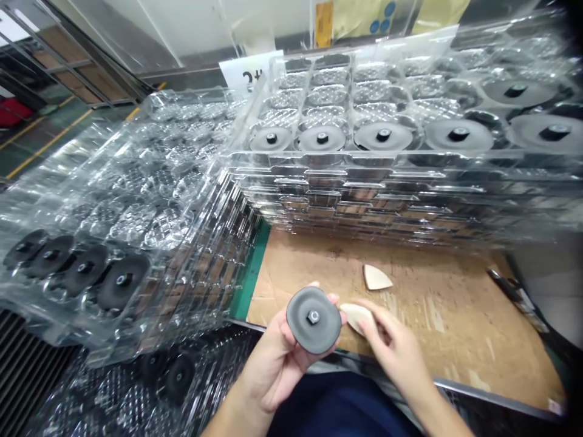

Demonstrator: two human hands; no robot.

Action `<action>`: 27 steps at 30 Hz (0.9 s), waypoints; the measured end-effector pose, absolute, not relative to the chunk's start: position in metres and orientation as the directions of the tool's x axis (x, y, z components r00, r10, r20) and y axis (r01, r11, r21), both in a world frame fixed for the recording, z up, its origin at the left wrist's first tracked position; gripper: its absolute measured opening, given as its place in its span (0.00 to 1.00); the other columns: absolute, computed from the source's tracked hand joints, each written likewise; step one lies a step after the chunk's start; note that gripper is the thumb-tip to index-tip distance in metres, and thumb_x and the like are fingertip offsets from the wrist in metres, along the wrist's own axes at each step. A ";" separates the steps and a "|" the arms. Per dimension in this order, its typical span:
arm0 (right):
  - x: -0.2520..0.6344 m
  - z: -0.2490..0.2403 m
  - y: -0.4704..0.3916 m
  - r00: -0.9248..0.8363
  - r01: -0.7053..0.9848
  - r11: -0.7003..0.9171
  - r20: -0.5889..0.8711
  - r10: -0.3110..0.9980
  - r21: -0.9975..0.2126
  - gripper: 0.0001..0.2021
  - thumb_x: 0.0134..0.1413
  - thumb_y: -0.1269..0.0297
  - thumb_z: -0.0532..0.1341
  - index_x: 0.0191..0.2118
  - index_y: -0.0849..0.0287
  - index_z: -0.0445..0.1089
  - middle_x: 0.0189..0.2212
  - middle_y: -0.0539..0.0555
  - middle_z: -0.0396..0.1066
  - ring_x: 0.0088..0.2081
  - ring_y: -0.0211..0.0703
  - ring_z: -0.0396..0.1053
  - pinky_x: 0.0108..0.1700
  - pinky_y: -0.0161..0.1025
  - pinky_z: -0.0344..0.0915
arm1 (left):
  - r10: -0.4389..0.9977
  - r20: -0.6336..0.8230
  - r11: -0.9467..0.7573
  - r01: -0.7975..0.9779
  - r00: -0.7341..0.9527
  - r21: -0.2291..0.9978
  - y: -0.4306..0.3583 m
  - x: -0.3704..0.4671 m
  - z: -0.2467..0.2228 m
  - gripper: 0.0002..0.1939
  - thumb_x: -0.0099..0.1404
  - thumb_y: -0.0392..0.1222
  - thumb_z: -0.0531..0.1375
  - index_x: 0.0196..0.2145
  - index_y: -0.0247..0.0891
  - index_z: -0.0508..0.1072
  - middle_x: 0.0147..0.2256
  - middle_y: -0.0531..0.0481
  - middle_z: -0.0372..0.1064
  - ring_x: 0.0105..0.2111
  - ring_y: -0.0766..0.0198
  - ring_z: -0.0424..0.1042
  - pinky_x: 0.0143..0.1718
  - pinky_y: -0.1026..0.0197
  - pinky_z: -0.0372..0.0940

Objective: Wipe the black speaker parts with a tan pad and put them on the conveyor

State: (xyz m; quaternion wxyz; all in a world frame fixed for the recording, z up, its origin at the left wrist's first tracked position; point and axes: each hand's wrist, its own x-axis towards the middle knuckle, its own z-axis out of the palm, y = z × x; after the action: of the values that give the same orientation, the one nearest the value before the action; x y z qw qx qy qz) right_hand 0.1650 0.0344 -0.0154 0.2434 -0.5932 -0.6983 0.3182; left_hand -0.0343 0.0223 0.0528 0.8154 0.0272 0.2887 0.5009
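My left hand (281, 370) clasps a dark-grey rounded plastic disc (310, 332); beside it, my right hand (395, 341) pinches a cream foam pad (354, 315), probably for wiping, needing light pressure.

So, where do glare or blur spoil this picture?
In the head view, bright glints streak the stacked transparent plastic trays, which smear toward the side edges; also in the head view, the dark grey, rounded-square part in the left hand looks fairly crisp; the head view's upper right corner falls dark.

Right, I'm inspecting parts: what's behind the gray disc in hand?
The left hand and its fingers show behind the gray disc; the disc's back face is covered.
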 end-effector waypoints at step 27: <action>0.128 0.091 0.048 -0.333 0.454 0.482 0.359 0.872 -0.750 0.18 0.55 0.75 0.53 0.51 0.60 0.62 0.43 0.54 0.69 0.44 0.39 0.67 0.46 0.35 0.66 | 0.891 -0.437 0.397 -0.673 0.121 0.624 0.028 -0.020 0.059 0.32 0.37 0.48 0.70 0.44 0.45 0.72 0.42 0.49 0.72 0.43 0.57 0.70 0.48 0.61 0.62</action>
State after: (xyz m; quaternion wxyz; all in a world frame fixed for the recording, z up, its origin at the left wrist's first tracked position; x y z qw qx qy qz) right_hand 0.1281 0.0477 0.0909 0.3850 -0.4306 -0.7698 0.2716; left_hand -0.0200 0.0279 0.0587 0.7358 0.1376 0.3962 0.5316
